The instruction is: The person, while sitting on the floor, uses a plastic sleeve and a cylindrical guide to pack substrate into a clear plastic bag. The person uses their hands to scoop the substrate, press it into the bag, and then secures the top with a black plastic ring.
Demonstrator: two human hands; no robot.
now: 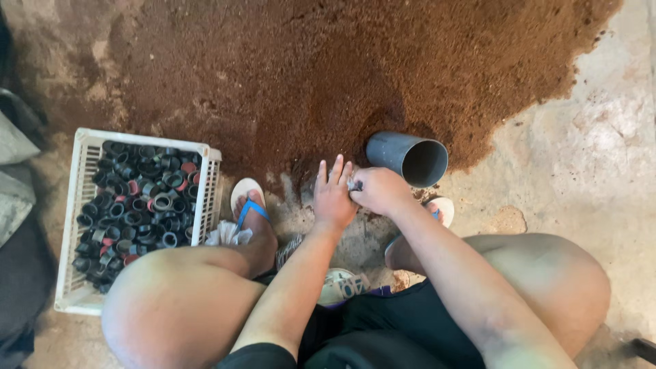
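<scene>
My left hand point(333, 195) is held flat with its fingers straight and together, pressed against a small dark object point(354, 184) that my right hand point(378, 190) grips in closed fingers. Both hands meet just above the ground, between my knees. A short grey pipe section point(407, 157) lies on its side right behind my right hand, its open end facing right. It rests at the edge of a wide pile of brown, soil-like powder point(328, 68). What the small object is cannot be made out.
A white slatted plastic crate point(80, 205) holding several small dark rings and caps stands to the left. My feet in sandals point(247, 205) rest on the bare concrete floor point(588, 157). A crumpled white wrapper point(229, 234) lies by the left foot.
</scene>
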